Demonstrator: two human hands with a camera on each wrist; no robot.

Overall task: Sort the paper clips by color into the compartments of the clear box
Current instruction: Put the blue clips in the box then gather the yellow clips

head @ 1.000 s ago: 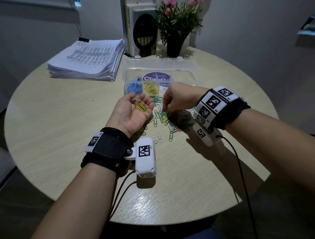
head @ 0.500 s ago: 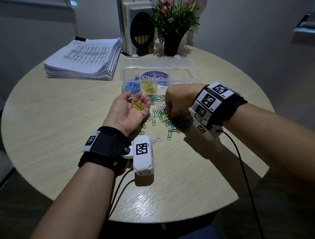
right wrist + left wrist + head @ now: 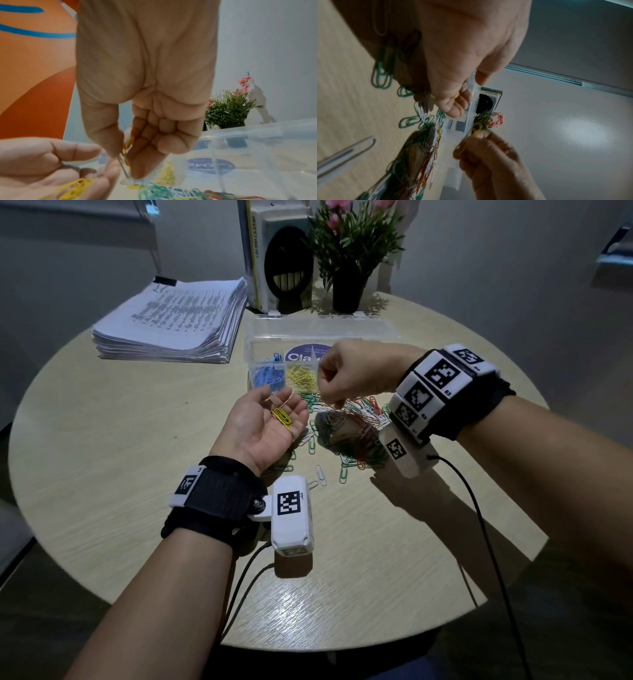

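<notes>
My left hand [image 3: 270, 419] lies palm up and open above the table, with a few yellow paper clips [image 3: 281, 416] resting in it. Just to its right, my right hand [image 3: 331, 400] pinches one yellow paper clip [image 3: 127, 152] between thumb and forefinger; the same clip [image 3: 471, 135] shows in the left wrist view. Below and between the hands lies a mixed pile of clips [image 3: 356, 422] in green, red and white. Behind them stands the clear box [image 3: 308, 335], holding blue clips [image 3: 269, 376] in its left compartment and yellow clips [image 3: 303, 376] in the one beside it.
A thick stack of printed papers [image 3: 174, 326] lies at the back left of the round table [image 3: 120, 422]. Books with a black bookend [image 3: 277, 258] and a potted plant [image 3: 349, 251] stand behind the box. Loose clips [image 3: 320, 474] lie near my left wrist.
My right hand has risen off the pile with a yellow clip pinched in it and moved toward my left palm. The left hand has stayed palm up.
</notes>
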